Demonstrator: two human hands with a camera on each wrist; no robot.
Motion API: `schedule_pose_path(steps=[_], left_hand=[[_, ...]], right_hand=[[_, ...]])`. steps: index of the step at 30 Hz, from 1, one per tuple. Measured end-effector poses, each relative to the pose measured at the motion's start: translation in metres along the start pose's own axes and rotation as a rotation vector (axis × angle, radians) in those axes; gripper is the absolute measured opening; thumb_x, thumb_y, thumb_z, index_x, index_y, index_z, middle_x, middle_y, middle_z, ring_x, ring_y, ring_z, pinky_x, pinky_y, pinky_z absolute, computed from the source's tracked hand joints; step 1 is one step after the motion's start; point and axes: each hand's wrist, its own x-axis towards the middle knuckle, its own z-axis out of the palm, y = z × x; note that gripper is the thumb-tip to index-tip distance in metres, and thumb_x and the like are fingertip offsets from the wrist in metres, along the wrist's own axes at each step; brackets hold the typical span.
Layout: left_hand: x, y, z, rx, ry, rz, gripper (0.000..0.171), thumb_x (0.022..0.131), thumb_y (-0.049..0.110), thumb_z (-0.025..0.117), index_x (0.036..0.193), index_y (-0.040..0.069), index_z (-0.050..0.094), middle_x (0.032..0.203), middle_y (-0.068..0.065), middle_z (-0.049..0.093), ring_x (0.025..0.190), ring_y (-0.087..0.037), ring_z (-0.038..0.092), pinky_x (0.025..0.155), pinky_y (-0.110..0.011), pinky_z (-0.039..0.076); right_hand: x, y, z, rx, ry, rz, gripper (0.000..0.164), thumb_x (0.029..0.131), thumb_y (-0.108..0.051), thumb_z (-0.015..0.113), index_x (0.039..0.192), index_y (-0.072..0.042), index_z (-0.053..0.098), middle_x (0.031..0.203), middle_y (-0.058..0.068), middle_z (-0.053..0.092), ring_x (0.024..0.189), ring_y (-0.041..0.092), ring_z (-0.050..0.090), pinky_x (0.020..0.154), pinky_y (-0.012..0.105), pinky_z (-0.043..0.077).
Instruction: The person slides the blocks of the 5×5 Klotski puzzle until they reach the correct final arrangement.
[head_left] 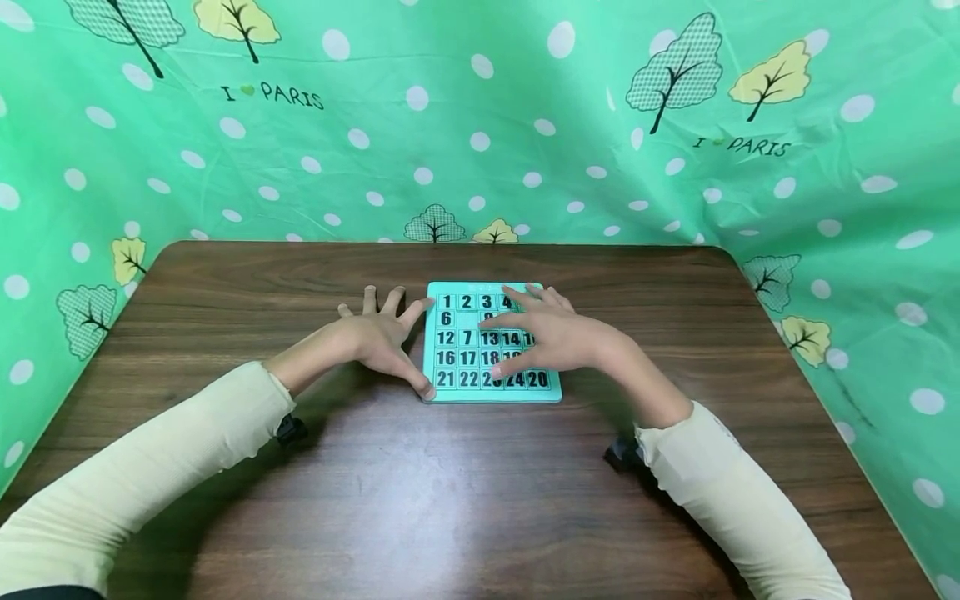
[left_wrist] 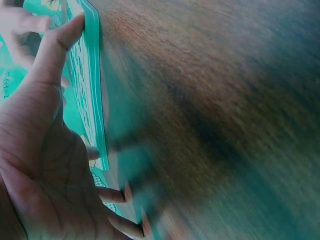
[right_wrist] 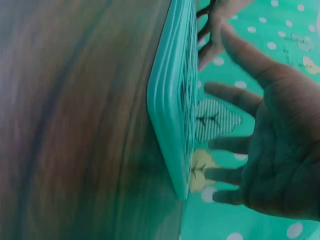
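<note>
A turquoise sliding number puzzle lies flat on the brown wood table, its tiles printed with black numbers. A gap shows in its second row, right of the 6. My left hand is spread along the puzzle's left side. Its thumb touches the near left corner and its index fingertip is at the far part of the left edge. My right hand is spread over the puzzle's right half, covering several tiles. In the right wrist view, the fingers stand apart from the board's edge; whether a fingertip touches a tile I cannot tell.
The wooden table carries the puzzle near its far side. Behind and beside it hangs a green cloth with white dots and printed trees. Dark wrist devices sit under both pale sleeves.
</note>
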Motion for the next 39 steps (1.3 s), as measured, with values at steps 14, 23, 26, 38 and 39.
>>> schedule_pose_path(steps=[14, 23, 26, 38, 39], left_hand=[[0.001, -0.001, 0.001, -0.002, 0.003, 0.001, 0.156, 0.07, 0.091, 0.087, 0.183, 0.036, -0.006, 0.189, -0.027, -0.01, 0.167, -0.071, -0.014, 0.118, -0.101, 0.009], [0.0, -0.001, 0.0, -0.009, 0.001, 0.003, 0.157, 0.069, 0.091, 0.088, 0.183, 0.036, -0.005, 0.189, -0.027, -0.01, 0.166, -0.071, -0.015, 0.118, -0.101, 0.007], [0.0, 0.0, -0.001, -0.009, -0.003, 0.001, 0.157, 0.069, 0.09, 0.088, 0.183, 0.036, -0.005, 0.189, -0.027, -0.01, 0.166, -0.071, -0.016, 0.118, -0.101, 0.007], [0.0, -0.001, 0.0, -0.02, 0.001, 0.007, 0.157, 0.069, 0.089, 0.089, 0.183, 0.036, -0.005, 0.189, -0.026, -0.011, 0.166, -0.071, -0.016, 0.118, -0.101, 0.006], [0.0, -0.001, -0.001, -0.019, 0.001, 0.006, 0.157, 0.069, 0.089, 0.089, 0.183, 0.036, -0.005, 0.189, -0.026, -0.011, 0.166, -0.071, -0.016, 0.118, -0.101, 0.006]], right_hand=[[0.011, 0.002, -0.002, -0.007, 0.016, 0.024, 0.083, 0.097, -0.07, 0.08, 0.169, -0.038, 0.054, 0.192, 0.017, 0.005, 0.176, 0.055, -0.001, 0.137, 0.08, 0.0], [-0.029, 0.028, -0.007, 0.067, 0.074, 0.073, 0.079, 0.095, -0.066, 0.085, 0.161, -0.027, 0.064, 0.191, 0.021, 0.011, 0.175, 0.057, 0.002, 0.136, 0.081, -0.002], [-0.038, 0.033, -0.005, 0.074, 0.082, 0.078, 0.077, 0.094, -0.066, 0.085, 0.158, -0.028, 0.067, 0.19, 0.022, 0.012, 0.175, 0.057, 0.003, 0.136, 0.082, -0.001], [-0.039, 0.029, 0.003, 0.087, 0.075, 0.034, 0.073, 0.095, -0.063, 0.085, 0.156, -0.028, 0.07, 0.189, 0.024, 0.015, 0.174, 0.061, 0.004, 0.134, 0.084, 0.0], [-0.036, 0.026, 0.004, 0.077, 0.07, 0.025, 0.073, 0.095, -0.063, 0.085, 0.156, -0.028, 0.069, 0.19, 0.024, 0.015, 0.174, 0.06, 0.005, 0.135, 0.084, 0.0]])
